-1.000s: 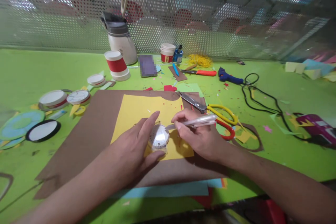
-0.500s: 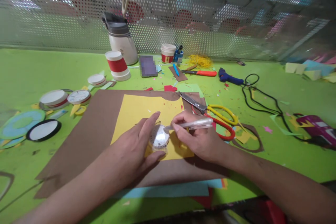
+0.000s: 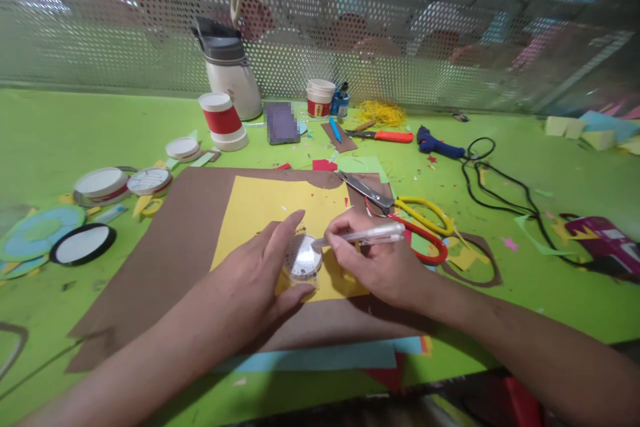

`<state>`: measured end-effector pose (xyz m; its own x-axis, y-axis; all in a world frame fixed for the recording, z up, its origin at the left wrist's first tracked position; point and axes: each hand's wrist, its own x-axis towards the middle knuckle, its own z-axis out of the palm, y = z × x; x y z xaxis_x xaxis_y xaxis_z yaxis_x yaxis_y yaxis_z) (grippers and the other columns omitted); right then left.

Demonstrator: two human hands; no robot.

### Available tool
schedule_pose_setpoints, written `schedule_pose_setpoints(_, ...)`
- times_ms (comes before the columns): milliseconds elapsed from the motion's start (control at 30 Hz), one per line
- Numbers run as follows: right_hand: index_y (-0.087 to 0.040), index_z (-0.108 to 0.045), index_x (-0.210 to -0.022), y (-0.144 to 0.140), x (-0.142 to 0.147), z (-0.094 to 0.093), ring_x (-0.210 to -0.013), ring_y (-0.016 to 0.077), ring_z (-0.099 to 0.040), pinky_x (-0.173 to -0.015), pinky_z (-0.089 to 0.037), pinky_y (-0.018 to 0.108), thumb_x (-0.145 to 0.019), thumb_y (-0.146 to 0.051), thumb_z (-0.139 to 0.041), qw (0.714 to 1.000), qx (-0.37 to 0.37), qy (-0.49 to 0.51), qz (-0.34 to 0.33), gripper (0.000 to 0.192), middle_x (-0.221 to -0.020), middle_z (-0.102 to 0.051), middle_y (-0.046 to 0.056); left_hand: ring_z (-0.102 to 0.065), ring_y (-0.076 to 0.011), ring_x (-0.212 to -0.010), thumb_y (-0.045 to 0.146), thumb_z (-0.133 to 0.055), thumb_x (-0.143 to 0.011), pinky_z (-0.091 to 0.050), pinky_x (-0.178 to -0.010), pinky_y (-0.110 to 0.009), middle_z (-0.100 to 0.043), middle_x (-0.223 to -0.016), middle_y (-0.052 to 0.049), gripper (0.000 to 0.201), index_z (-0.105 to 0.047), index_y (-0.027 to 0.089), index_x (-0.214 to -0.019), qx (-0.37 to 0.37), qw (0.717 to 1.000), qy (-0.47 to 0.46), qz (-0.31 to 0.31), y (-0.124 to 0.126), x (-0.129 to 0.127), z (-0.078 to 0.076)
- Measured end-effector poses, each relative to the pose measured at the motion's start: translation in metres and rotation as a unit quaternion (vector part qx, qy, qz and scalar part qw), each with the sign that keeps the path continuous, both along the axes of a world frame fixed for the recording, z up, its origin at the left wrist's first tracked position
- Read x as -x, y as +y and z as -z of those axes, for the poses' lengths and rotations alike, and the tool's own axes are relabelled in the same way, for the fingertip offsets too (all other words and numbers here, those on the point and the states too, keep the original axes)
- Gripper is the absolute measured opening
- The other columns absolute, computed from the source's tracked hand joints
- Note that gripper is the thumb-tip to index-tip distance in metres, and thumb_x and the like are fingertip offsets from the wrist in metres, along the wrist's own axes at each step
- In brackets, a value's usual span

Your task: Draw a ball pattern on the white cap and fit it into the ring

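Observation:
My left hand (image 3: 250,277) curves its thumb and fingers around a small round disc (image 3: 305,255), white and shiny with clear, marked edges, and holds it down on a sheet of yellow paper (image 3: 265,203). In my right hand (image 3: 373,263) is a clear-barrelled pen (image 3: 373,235), pinched between thumb and fingers, its tip at the disc's right edge. Beneath the yellow paper lies a larger brown sheet (image 3: 165,247). Scissors (image 3: 367,190) with one yellow and one red handle lie just beyond my right hand, blades pointing away to the left.
Round lids (image 3: 103,183) and a black-rimmed white disc (image 3: 83,245) lie at left. Farther back stand a red-and-white tub (image 3: 221,121) and a white jug (image 3: 233,80). A red-handled knife (image 3: 393,137), blue glue gun (image 3: 440,145) and black cord (image 3: 520,197) lie at right. Perforated metal mesh (image 3: 300,33) rises behind.
The view has shifted very slightly. Both hands, the disc and the pen keep nearly the same places on the yellow paper.

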<state>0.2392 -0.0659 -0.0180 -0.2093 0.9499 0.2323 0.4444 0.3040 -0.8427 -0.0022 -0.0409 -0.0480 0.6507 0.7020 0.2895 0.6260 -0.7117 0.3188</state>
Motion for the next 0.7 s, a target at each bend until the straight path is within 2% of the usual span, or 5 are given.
schedule_pose_setpoints(700,-0.02,-0.067,-0.093,-0.001,0.0,0.002,-0.06,0.0115,-0.06,-0.058,-0.047,0.023,-0.098,-0.026,-0.062,1.0,-0.001,-0.005,0.01,0.009,-0.072,-0.068,-0.003,-0.08,-0.0383,-0.11,0.043,-0.065,-0.1,-0.068,-0.089,-0.05,-0.073,-0.127,-0.026,0.073,-0.031,0.012,-0.157,-0.038,0.999,0.028,0.026,0.001,-0.004,-0.015)
